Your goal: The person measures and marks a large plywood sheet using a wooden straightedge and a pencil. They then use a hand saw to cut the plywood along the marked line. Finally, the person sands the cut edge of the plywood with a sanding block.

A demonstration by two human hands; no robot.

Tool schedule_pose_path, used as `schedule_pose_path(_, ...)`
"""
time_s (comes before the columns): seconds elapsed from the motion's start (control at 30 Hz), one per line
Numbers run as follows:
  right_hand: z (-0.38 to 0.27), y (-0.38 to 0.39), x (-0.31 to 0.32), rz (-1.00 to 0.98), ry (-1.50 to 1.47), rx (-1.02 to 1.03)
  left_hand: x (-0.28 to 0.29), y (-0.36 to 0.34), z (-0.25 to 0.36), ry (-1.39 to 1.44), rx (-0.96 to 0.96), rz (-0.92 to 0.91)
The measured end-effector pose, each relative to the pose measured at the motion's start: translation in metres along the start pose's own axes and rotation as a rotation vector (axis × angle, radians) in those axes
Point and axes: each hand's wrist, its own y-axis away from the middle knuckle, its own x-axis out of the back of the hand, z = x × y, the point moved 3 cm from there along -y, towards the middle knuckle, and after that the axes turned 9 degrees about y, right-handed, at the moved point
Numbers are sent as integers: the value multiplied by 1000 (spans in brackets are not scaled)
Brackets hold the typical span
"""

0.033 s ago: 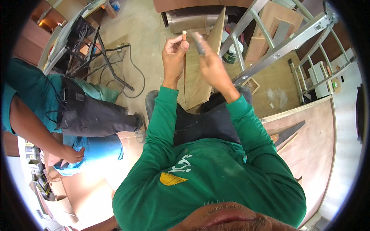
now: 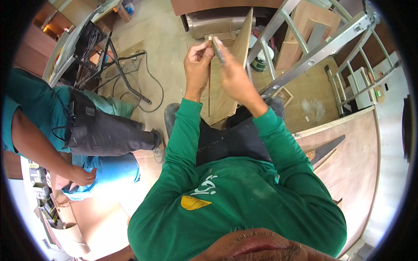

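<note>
My left hand is closed around a thin wooden strip, pinching it near its far end between thumb and fingers. The strip's pale, square-cut tip stands out just beyond my fingertips, and the dark length runs back toward my lap. In my right hand, smeared by motion, is a slim grey tool; its exact kind is too blurred to tell. The tool's far end lies right beside the strip's tip, and whether they touch I cannot tell.
A plywood panel stands on edge just ahead. An aluminium ladder leans at the right, with a paint bucket beside it. A handsaw rests on a board at right. Another person stands at left by a black-legged stand.
My right hand has moved left with the grey tool, bringing it beside the strip's tip. My left hand stays nearly where it was, still holding the strip.
</note>
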Motion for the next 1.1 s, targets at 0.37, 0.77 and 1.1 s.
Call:
schedule_pose_path(0.37, -13, -42, 57, 69, 95, -34, -12, -3, -11, -33, -10, -69)
schedule_pose_path(0.77, -11, -43, 71, 71, 237, 204, -24, 3, -22, -48, 5, -106)
schedule_pose_path(1.1, 1, -31, 46, -70, 272, 95, -30, 4, -31, 76, 63, -128)
